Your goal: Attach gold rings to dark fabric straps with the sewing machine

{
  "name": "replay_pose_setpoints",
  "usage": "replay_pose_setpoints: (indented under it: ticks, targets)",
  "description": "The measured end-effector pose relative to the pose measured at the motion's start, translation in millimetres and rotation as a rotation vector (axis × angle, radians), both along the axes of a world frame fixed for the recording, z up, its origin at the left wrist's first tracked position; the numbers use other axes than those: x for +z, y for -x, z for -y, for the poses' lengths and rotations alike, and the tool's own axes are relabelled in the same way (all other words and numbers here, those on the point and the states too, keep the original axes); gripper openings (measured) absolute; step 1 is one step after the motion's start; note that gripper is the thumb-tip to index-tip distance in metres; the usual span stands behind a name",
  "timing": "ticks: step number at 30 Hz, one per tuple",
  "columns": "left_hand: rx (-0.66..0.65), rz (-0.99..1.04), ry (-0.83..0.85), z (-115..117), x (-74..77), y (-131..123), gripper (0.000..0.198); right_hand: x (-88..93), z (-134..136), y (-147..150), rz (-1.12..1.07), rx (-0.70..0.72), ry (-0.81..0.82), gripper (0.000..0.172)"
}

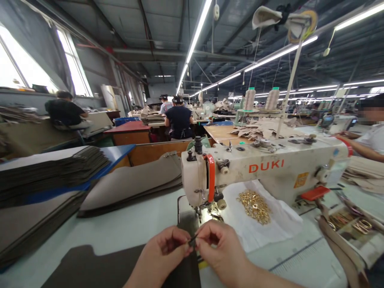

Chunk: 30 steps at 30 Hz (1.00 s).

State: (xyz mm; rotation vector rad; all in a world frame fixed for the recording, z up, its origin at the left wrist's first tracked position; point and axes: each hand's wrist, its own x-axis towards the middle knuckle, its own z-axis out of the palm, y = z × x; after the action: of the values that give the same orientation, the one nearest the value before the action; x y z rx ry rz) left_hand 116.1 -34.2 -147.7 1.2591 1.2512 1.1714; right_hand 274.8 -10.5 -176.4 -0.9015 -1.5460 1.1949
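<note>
My left hand [165,254] and my right hand [220,250] meet in front of the sewing machine's needle area. Between their pinched fingertips is a small dark strip [193,239]; whether it carries any metal fitting is too small to tell. A dark flat fabric panel [99,266] lies on the table beneath my hands and reaches to the left. The white sewing machine [234,168] marked DUKI stands just beyond, its lamp lit by the needle. Right of the needle, a heap of gold metal rings [255,206] rests on a white cloth [279,224].
Stacked dark panels [132,178] lie at the left, with a taller stack [51,168] on a blue surface. At the right sits a parts tray [354,232] with fittings. Thread cones [249,99] stand behind the machine. A co-worker's arm [363,142] shows at the right edge.
</note>
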Motion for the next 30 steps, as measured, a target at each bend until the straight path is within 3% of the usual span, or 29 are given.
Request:
replay_pose_setpoints:
  ticks: [6, 16, 25, 30]
  targets:
    - [0.061, -0.019, -0.009, 1.0, -0.9, -3.2, 0.014, 0.6, 1.4, -0.7, 0.03, 0.027, 0.027, 0.005]
    - [0.089, -0.186, -0.121, 8.7, -8.5, 0.4, 0.006, 0.0, 0.2, -5.0, -0.176, 0.186, 0.161, 0.011]
    - [0.041, -0.301, -0.094, 8.5, -3.8, -1.4, 0.007, 10.2, 1.3, -13.3, 0.177, 0.119, -0.045, 0.01]
    - [-0.085, -0.599, -0.155, 5.8, 9.3, 15.4, 0.012, 6.6, 0.2, -15.2, 0.17, 0.124, 0.143, 0.012]
